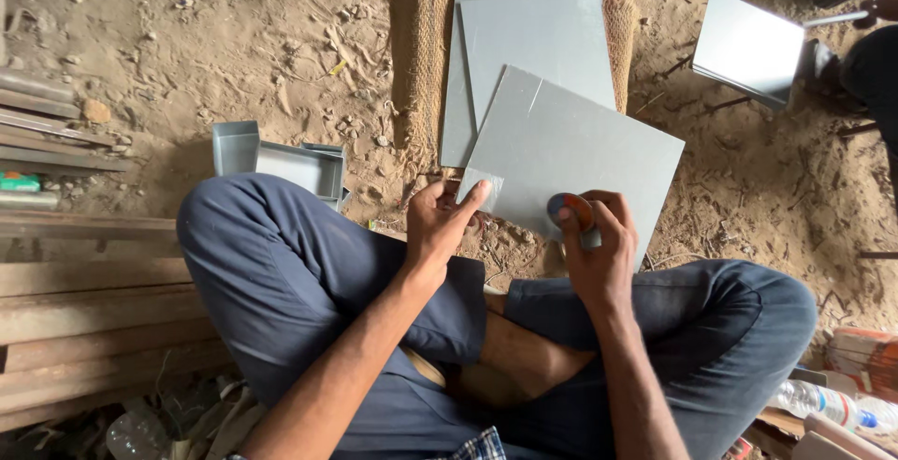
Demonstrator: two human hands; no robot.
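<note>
I sit cross-legged on sandy ground. My left hand pinches the near left corner of a grey metal sheet lying tilted in front of me. My right hand grips a small round object with blue and orange on it, pressed on the sheet's near edge. Two more grey sheets lie under it on a burlap mat.
A folded grey metal tray piece lies by my left knee. Wooden planks and metal bars stack at left. Another metal sheet sits at upper right near another person's leg. A plastic bottle lies at lower right.
</note>
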